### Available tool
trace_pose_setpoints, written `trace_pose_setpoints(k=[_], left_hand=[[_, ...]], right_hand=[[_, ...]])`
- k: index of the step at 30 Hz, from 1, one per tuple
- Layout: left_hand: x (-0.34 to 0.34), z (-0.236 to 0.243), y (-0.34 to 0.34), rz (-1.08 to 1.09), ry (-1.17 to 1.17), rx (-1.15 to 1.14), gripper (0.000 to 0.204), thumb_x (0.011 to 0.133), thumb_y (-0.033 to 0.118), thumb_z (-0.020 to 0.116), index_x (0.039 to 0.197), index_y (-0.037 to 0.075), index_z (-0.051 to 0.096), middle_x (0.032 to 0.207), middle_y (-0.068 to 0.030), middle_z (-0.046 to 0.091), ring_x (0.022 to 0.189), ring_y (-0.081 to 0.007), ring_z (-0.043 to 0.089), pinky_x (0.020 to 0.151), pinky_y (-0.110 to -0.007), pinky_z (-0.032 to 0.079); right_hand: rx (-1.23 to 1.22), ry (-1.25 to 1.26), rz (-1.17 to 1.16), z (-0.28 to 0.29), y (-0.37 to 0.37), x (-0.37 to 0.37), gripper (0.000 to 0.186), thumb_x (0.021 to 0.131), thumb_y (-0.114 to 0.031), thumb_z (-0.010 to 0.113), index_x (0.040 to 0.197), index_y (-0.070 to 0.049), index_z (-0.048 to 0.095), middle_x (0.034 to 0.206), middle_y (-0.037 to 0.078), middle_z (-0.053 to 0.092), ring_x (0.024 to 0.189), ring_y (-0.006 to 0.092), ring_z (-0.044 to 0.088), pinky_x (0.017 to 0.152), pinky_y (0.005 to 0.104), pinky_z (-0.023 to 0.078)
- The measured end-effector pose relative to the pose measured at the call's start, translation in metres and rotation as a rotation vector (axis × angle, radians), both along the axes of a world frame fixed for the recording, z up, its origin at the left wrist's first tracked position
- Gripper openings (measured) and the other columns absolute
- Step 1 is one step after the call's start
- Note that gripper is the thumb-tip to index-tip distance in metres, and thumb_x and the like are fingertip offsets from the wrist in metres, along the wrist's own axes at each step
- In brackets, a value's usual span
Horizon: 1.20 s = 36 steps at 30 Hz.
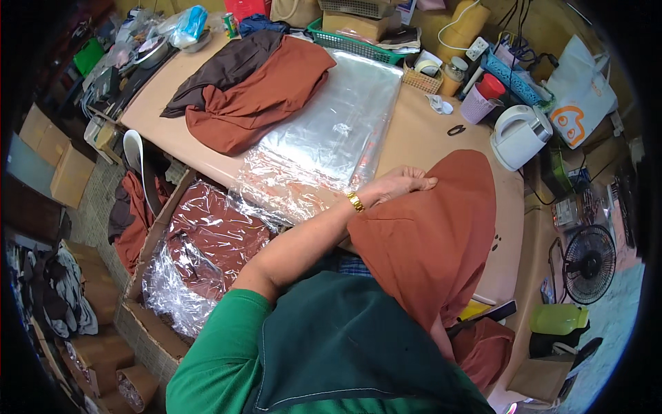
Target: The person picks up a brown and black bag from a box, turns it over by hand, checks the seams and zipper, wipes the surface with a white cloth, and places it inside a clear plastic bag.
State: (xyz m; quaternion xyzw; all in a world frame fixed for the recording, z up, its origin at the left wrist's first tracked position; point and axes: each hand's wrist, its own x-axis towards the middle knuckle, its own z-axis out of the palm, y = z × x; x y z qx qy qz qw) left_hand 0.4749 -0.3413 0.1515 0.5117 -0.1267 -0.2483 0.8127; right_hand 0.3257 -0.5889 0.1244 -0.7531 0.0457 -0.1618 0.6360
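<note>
My left hand (414,181) pinches the upper left edge of a rust-brown cloth (431,221), raised over the right part of the table (407,124). The cloth hangs down toward my body. A little of my right forearm shows under its lower end; my right hand is hidden by the cloth. Left of my left hand lies a stack of clear plastic bags (331,110). Beyond it are a rust garment (248,103) and a dark brown one (207,76).
A cardboard box (138,276) at lower left holds plastic-wrapped rust garments (214,241). Along the back and right are baskets (355,45), a white kettle (517,138), cups and cords. A black fan (588,263) and yellow-green bottle (555,319) are at the right.
</note>
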Motion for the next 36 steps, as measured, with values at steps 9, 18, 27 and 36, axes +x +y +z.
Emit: trace_pose_setpoints(k=[9, 18, 27, 36], left_hand=[[0.010, -0.072, -0.006, -0.055, -0.108, 0.235, 0.024, 0.097, 0.028, 0.065, 0.081, 0.010, 0.063, 0.072, 0.0095, 0.055, 0.064, 0.0000, 0.048, 0.056, -0.020, 0.039], [-0.018, -0.061, -0.003, 0.509, 0.004, -0.016, 0.025, 0.098, 0.032, 0.061, 0.093, 0.008, 0.057, 0.080, 0.0065, 0.054, 0.067, -0.0026, 0.046, 0.058, -0.022, 0.041], [-0.082, 0.016, 0.030, 0.604, -0.354, 0.162, 0.019, 0.089, 0.011, 0.072, 0.076, 0.004, 0.061, 0.071, 0.0046, 0.058, 0.065, -0.0020, 0.049, 0.059, -0.020, 0.042], [-0.082, 0.008, 0.039, 0.344, -0.384, -0.107, 0.047, 0.099, 0.040, 0.056, 0.125, 0.001, 0.053, 0.119, -0.0047, 0.055, 0.107, -0.0111, 0.052, 0.094, -0.028, 0.043]], right_hand=[[0.004, 0.015, -0.001, 0.000, -0.002, -0.005, 0.037, 0.090, -0.014, 0.052, 0.123, 0.001, 0.060, 0.126, 0.023, 0.059, 0.121, 0.0358, 0.053, 0.106, 0.0448, 0.040], [0.011, -0.002, 0.005, -0.001, 0.016, 0.013, 0.036, 0.090, -0.014, 0.052, 0.123, 0.001, 0.060, 0.124, 0.023, 0.060, 0.120, 0.0351, 0.054, 0.105, 0.0446, 0.041], [0.070, -0.024, 0.096, -0.003, 0.056, 0.035, 0.036, 0.091, -0.014, 0.052, 0.122, 0.002, 0.060, 0.123, 0.022, 0.061, 0.118, 0.0345, 0.056, 0.104, 0.0443, 0.042], [0.050, -0.006, 0.045, 0.000, 0.028, 0.018, 0.035, 0.091, -0.014, 0.052, 0.121, 0.002, 0.060, 0.122, 0.022, 0.061, 0.117, 0.0339, 0.057, 0.104, 0.0441, 0.042]])
